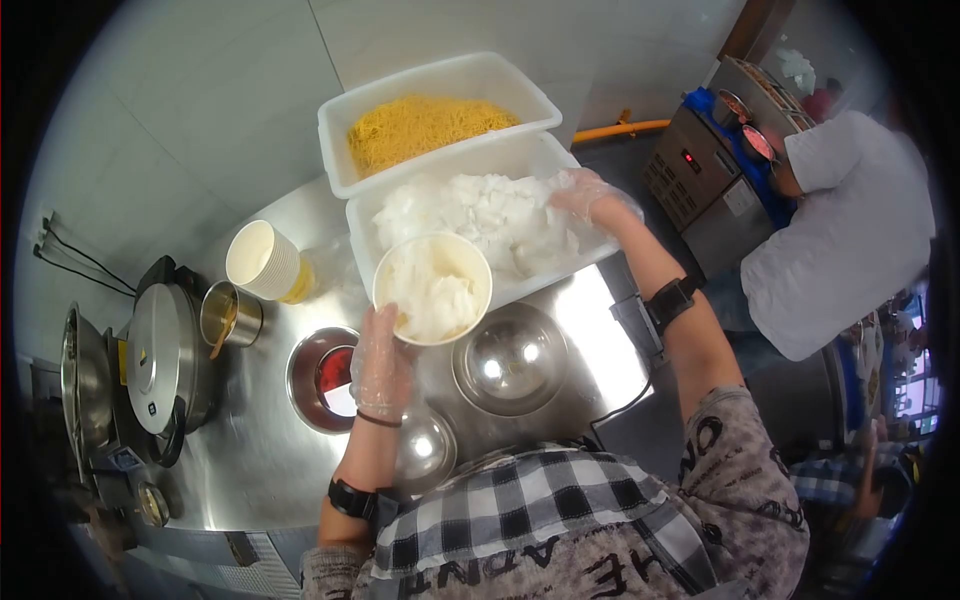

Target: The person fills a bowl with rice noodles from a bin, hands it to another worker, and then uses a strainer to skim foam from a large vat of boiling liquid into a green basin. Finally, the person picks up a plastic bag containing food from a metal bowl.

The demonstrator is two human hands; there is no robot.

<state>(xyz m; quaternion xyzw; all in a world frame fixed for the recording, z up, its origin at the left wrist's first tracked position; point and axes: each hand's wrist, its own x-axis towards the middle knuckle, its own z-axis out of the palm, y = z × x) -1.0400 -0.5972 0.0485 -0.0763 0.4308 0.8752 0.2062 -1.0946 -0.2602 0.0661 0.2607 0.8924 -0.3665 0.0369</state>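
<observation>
My left hand, in a clear plastic glove, grips the lower side of a round paper bowl. Inside the bowl lies a soft white food, piled to one side. The bowl is held over the front edge of a white plastic bin full of the same white food in clumps. At the bin's right end, my right hand, also gloved, touches the white food with its fingers loosely stretched out; their tips are partly hidden. Behind stands another bin holding yellow noodles.
Stacked paper bowls stand left, beside a metal pot with a spoon. Metal bowls and shiny rounded metal pieces rest on the steel counter. A large lidded cooker is farther left. A person in white works at right.
</observation>
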